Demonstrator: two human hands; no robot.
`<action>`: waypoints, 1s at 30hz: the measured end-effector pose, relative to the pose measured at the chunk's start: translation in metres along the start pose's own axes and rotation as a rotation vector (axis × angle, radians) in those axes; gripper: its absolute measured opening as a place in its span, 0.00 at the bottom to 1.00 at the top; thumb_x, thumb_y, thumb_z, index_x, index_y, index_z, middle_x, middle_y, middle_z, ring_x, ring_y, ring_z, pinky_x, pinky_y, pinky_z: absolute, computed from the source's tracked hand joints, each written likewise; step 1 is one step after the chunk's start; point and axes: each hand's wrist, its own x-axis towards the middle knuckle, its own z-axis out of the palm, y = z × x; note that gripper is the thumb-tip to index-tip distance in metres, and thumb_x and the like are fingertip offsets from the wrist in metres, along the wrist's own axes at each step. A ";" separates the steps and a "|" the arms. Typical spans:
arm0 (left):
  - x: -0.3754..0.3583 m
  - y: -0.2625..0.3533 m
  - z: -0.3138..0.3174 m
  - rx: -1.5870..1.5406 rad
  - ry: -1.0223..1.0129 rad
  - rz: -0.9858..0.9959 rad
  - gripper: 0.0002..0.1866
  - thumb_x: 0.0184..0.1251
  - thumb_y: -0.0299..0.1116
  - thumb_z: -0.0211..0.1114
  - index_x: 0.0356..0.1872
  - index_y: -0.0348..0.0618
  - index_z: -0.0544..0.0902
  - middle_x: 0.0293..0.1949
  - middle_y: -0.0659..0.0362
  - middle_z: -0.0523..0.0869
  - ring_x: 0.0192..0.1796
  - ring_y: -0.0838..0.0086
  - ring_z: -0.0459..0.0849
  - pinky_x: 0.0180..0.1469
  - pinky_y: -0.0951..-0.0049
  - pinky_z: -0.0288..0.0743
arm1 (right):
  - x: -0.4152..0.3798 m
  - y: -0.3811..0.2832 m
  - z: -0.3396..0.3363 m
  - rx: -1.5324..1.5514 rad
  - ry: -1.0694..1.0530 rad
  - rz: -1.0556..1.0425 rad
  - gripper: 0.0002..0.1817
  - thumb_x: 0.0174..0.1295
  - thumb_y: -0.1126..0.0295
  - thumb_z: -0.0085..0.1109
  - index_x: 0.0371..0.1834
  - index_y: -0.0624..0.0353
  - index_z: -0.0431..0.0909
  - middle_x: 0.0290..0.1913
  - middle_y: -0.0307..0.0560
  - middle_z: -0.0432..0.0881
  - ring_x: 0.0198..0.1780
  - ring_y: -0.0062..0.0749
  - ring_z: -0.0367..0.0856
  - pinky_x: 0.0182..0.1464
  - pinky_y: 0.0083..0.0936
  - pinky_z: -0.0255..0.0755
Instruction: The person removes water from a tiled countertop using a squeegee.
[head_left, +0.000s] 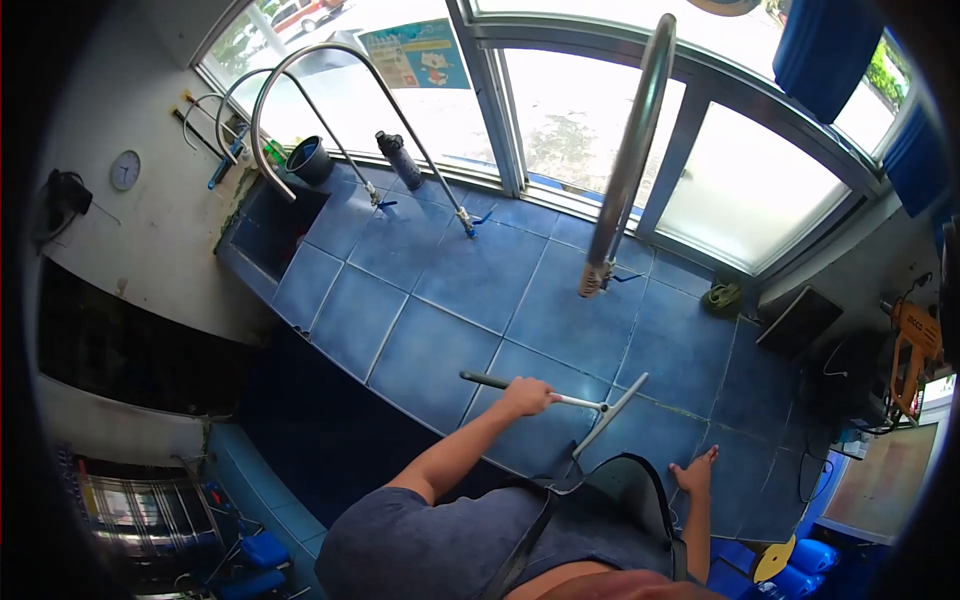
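My left hand (528,396) is wrapped round the pole of a squeegee (580,402), whose dark grip end sticks out to the left. The squeegee's long pale blade (622,398) lies slantwise over the blue tiled counter (560,300), near its front edge. Further right, my right hand (695,470) holds nothing. Its fingers are spread, with the palm at or just above the tiles; contact is hard to tell. A dark apron (630,490) hangs from my body and hides part of the counter edge between the two hands.
Curved metal spouts (632,150) with blue-handled valves rise from the counter. Behind them are a black bucket (310,160), a dark cylindrical bottle (400,160) and glass windows (590,110). A basin (270,235) is sunk at the left end. An orange tool (915,345) hangs at right.
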 end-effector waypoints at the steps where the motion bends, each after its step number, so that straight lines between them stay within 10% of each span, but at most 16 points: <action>1: -0.007 -0.021 -0.015 -0.002 -0.009 -0.047 0.25 0.68 0.62 0.53 0.47 0.57 0.87 0.40 0.54 0.88 0.46 0.55 0.84 0.48 0.55 0.75 | -0.002 0.003 -0.002 -0.021 0.004 -0.039 0.64 0.50 0.51 0.73 0.74 0.78 0.36 0.80 0.60 0.28 0.81 0.47 0.34 0.75 0.40 0.53; 9: -0.067 -0.187 -0.142 0.309 0.107 -0.382 0.22 0.65 0.63 0.56 0.45 0.63 0.89 0.41 0.57 0.89 0.46 0.56 0.85 0.57 0.54 0.70 | -0.006 0.032 -0.007 -0.134 0.027 -0.244 0.50 0.53 0.51 0.69 0.68 0.80 0.59 0.81 0.55 0.32 0.81 0.46 0.37 0.72 0.41 0.60; 13: -0.086 -0.135 -0.177 0.569 0.290 -0.465 0.21 0.68 0.59 0.56 0.42 0.58 0.89 0.40 0.55 0.89 0.48 0.56 0.84 0.56 0.52 0.68 | 0.007 0.036 0.003 -0.133 0.056 -0.220 0.46 0.55 0.53 0.68 0.67 0.79 0.61 0.80 0.55 0.37 0.81 0.45 0.40 0.72 0.40 0.60; 17: -0.063 -0.054 -0.127 0.043 0.556 -0.403 0.20 0.73 0.50 0.53 0.45 0.47 0.84 0.36 0.53 0.87 0.43 0.54 0.85 0.47 0.51 0.72 | 0.009 0.004 0.023 -0.037 0.263 -0.377 0.36 0.57 0.57 0.66 0.62 0.75 0.70 0.77 0.57 0.52 0.77 0.48 0.51 0.71 0.39 0.61; 22: -0.021 0.071 -0.025 -0.626 0.376 -0.073 0.14 0.75 0.38 0.53 0.49 0.37 0.78 0.32 0.56 0.81 0.37 0.68 0.79 0.43 0.68 0.73 | -0.033 -0.092 0.022 0.499 -0.048 -0.591 0.22 0.57 0.56 0.67 0.38 0.68 0.82 0.36 0.58 0.84 0.34 0.47 0.83 0.38 0.36 0.77; 30: 0.039 0.190 0.066 -1.258 0.023 0.046 0.16 0.78 0.38 0.52 0.55 0.38 0.76 0.35 0.62 0.80 0.41 0.78 0.77 0.45 0.73 0.72 | -0.045 -0.119 0.051 0.721 -0.037 -0.532 0.23 0.61 0.61 0.64 0.52 0.64 0.71 0.45 0.64 0.82 0.47 0.62 0.81 0.48 0.45 0.75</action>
